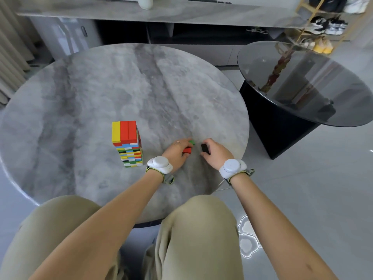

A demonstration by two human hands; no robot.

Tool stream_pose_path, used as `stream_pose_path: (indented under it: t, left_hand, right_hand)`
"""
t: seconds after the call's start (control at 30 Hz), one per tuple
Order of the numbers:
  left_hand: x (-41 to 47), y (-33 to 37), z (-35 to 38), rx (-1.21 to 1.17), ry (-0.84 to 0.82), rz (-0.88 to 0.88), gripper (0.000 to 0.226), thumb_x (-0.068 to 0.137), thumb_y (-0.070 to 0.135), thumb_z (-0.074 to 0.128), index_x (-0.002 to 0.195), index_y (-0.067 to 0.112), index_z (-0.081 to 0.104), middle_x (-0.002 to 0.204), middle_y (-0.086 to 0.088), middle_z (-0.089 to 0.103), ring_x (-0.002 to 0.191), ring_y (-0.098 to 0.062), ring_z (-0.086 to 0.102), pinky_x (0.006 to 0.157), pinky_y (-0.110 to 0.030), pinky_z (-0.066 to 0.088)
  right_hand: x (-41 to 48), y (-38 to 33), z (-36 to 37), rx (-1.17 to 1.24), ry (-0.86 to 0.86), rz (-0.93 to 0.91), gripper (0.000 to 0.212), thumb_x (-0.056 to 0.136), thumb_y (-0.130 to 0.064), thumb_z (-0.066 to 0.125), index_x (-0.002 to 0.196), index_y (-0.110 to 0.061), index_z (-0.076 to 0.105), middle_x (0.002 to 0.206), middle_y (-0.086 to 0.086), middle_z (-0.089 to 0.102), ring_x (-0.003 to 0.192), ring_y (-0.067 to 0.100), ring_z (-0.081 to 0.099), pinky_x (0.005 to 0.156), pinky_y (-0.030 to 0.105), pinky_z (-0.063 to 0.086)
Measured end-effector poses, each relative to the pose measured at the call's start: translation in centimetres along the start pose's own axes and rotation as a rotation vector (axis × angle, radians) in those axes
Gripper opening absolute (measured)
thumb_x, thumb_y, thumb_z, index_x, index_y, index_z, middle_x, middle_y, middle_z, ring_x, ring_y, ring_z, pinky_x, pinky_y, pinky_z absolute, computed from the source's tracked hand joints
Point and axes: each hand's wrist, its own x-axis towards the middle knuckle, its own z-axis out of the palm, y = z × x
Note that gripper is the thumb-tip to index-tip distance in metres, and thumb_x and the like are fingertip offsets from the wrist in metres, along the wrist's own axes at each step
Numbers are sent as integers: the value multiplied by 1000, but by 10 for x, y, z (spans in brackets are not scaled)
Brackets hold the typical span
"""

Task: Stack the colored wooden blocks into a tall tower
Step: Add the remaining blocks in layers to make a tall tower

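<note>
Tower (128, 144) of glossy rectangular blocks, marble tabletop (101, 93) — round

We see a round grey marble table (101, 87) filling the middle of the view. Just to its right stands a lower round side table with a dark glass top (323, 93) on a black base (272, 128). Along the far side runs a long grey marble counter (181, 15) with a white bottle (145, 2) standing on it and a pale cabinet (64, 35) under its left end. At the far right we see a gold-framed shoe rack (300, 6) holding white sneakers (356, 5), black-and-white sneakers (328, 25) and yellow shoes (323, 47). A beige curtain (10, 57) hangs at the left edge. The floor (302, 188) is glossy grey.
</note>
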Motion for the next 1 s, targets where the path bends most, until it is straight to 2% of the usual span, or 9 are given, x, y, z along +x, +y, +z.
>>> stream_pose_path:
  t: [0.07, 0.13, 0.27, 0.47, 0.53, 0.63, 0.77, 0.87, 1.0]
  left_hand:
    - [-5, -5, -3, 14, 4, 17, 44, 89, -4, 48, 132, 6, 51, 148, -8, 39, 136, -22, 38, 106, -12, 21]
    - [-10, -8, -5, 25, 14, 25, 44, 88, -6, 49, 130, 5, 53, 142, -11, 46, 132, -24, 43, 102, -10, 24]
    - [-16, -4, -9, 98, 58, -43, 46, 87, 7, 57, 131, 16, 48, 130, -7, 55, 120, -26, 51, 97, -32, 44]
    - [-25, 9, -8, 253, 211, -223, 42, 90, 28, 55, 128, 13, 48, 129, -10, 46, 118, -25, 45, 83, -36, 49]
    - [-26, 12, -6, 224, 184, -242, 50, 87, 31, 60, 131, 12, 46, 132, -11, 41, 118, -27, 47, 87, -35, 48]
    - [-26, 15, -8, 49, 82, -226, 63, 77, 24, 72, 131, 3, 46, 132, -17, 37, 113, -31, 52, 96, -30, 45]
    - [-26, 11, -18, -15, -79, -189, 76, 71, 7, 77, 137, 2, 41, 138, -17, 27, 111, -29, 53, 93, -22, 43]
    - [-26, 5, -23, 10, -101, -140, 74, 72, 5, 76, 137, 5, 42, 137, -13, 32, 96, -19, 53, 85, -19, 43]
    - [-27, 2, -18, 35, -48, -93, 61, 71, 9, 76, 128, 7, 53, 126, -12, 44, 80, -15, 51, 84, -25, 48]
  right_hand:
    - [-1, -6, 2, 2, -26, -36, 41, 91, -28, 55, 129, -16, 45, 96, 3, 53, 101, 30, 58, 73, 33, 42]
    - [-1, -11, 2, 0, -47, -65, 42, 91, -29, 56, 130, -16, 45, 97, 4, 51, 102, 30, 57, 74, 33, 41]
    - [0, -16, 1, 8, -58, -47, 44, 91, -28, 57, 131, -18, 45, 118, 11, 57, 108, 29, 56, 84, 36, 45]
    - [-6, -25, 4, 56, -95, -13, 55, 86, -31, 63, 134, -13, 41, 121, 10, 56, 111, 28, 55, 85, 31, 41]
    - [-8, -27, 6, 71, -120, -22, 59, 81, -27, 69, 132, -13, 42, 112, 8, 57, 109, 29, 56, 82, 31, 42]
    - [-11, -30, 7, 99, -170, -57, 57, 79, -18, 70, 130, -13, 45, 115, 10, 61, 105, 28, 58, 81, 28, 42]
    - [-10, -29, 5, 92, -211, -97, 65, 74, -18, 76, 131, -14, 45, 113, 11, 61, 100, 26, 58, 87, 34, 46]
    - [-11, -28, 5, 110, -224, -119, 69, 70, -21, 80, 130, -15, 47, 99, 5, 57, 89, 20, 54, 80, 31, 44]
    - [-14, -24, 8, 141, -178, -157, 59, 72, -21, 79, 124, -16, 53, 90, -2, 53, 84, 16, 51, 72, 25, 37]
